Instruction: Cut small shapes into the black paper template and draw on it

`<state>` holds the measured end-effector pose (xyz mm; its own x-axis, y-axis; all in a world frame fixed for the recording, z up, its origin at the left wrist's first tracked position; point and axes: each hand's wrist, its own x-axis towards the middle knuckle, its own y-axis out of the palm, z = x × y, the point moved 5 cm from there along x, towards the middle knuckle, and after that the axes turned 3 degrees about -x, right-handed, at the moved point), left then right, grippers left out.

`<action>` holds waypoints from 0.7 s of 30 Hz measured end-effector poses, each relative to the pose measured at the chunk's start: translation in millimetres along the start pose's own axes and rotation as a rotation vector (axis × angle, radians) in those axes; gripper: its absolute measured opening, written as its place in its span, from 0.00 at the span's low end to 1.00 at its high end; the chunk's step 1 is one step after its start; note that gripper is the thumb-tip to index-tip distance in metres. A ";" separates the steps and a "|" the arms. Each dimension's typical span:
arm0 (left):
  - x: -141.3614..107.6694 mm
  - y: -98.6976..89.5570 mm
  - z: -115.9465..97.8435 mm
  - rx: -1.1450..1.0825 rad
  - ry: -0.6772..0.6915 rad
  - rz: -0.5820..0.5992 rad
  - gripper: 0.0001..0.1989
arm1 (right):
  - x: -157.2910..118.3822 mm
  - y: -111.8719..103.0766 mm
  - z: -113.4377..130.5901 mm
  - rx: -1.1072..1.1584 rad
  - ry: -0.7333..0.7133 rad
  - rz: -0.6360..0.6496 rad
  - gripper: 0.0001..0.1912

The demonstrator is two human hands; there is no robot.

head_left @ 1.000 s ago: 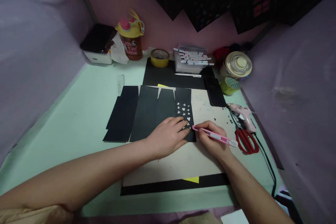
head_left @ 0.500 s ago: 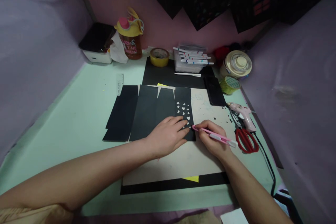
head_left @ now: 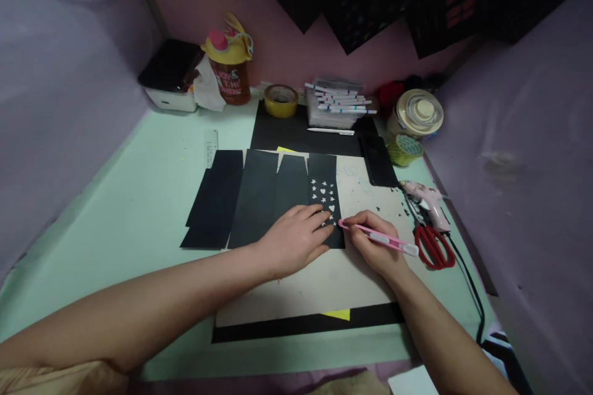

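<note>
My left hand [head_left: 296, 241] lies flat with its fingers stretched over a folded black paper [head_left: 259, 197], pressing on its right-hand panel. Star and heart cutouts [head_left: 323, 191] show pale in that panel; my fingertips cover some of the lower ones. In my right hand [head_left: 375, 244] is a pink craft knife [head_left: 389, 241], held like a pen at the panel's right edge, close to the lowest star. Whether its tip touches the paper I cannot tell. Beneath the black paper lies a pale board [head_left: 315, 290].
Right of the board lie red-handled scissors [head_left: 434, 247], a pink glue gun [head_left: 428, 202] with its cord, and a dark phone [head_left: 378, 160]. Behind stand a box of white markers [head_left: 340, 108], tape rolls [head_left: 281, 100] and a bottle [head_left: 230, 71]. A ruler [head_left: 212, 147] lies at left.
</note>
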<state>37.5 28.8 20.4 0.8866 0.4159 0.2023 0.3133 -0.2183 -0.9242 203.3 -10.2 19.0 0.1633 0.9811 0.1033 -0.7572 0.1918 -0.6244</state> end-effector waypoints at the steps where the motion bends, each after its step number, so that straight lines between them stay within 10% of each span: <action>1: 0.0 0.1 0.0 0.001 0.000 0.002 0.18 | 0.1 -0.2 -1.0 -0.002 0.002 -0.002 0.06; 21: -0.5 1.1 0.2 0.000 -0.007 0.001 0.18 | 1.8 -1.4 -6.2 0.023 0.082 -0.012 0.07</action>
<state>37.3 28.5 19.2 0.8843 0.4223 0.1992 0.3126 -0.2185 -0.9244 208.5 -8.9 15.2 0.2231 0.9737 0.0469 -0.7690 0.2054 -0.6054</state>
